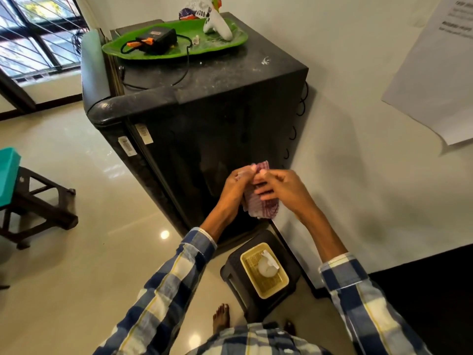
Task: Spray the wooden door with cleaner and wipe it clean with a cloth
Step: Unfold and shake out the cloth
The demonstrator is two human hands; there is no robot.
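Note:
A small red-and-white checked cloth hangs between both my hands in front of the black fridge. My left hand pinches its upper left edge. My right hand grips the cloth from the right, fingers curled over its folds. A white spray bottle lies in a yellow tray on a dark stool below my hands. No wooden door shows in this view.
On top of the fridge sits a green tray with a black-and-orange device and a white controller. A white wall with a paper sheet is on the right. A dark stool with a teal basin stands left.

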